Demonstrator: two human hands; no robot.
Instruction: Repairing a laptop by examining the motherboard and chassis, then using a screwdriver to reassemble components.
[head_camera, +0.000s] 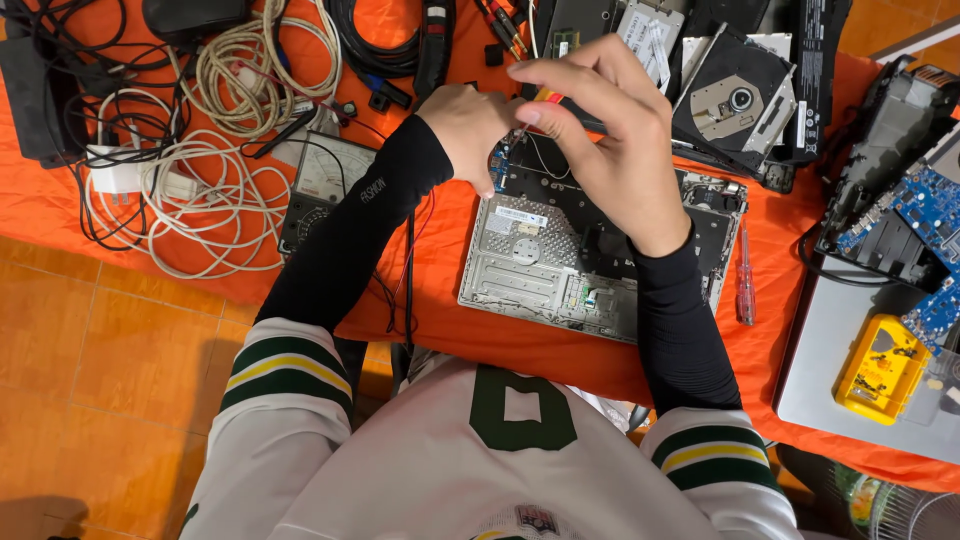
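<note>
Orange cloth (520, 345) covers the table under an opened laptop base (560, 255). Above its upper edge, the right hand (610, 140) pinches a small screwdriver (545, 97); the left hand (470, 130) is curled into a fist beside it.

I see white cables (215, 190) tangled far left on the orange cloth (420, 270), a multimeter (320, 185) just beside them. Black cables (375, 45) up top. An optical drive (735, 100) sits top right, a red tester pen (745, 275) below it. Far right: blue circuit board (935, 215), yellow box (882, 368) on a grey laptop lid (830, 360).
</note>
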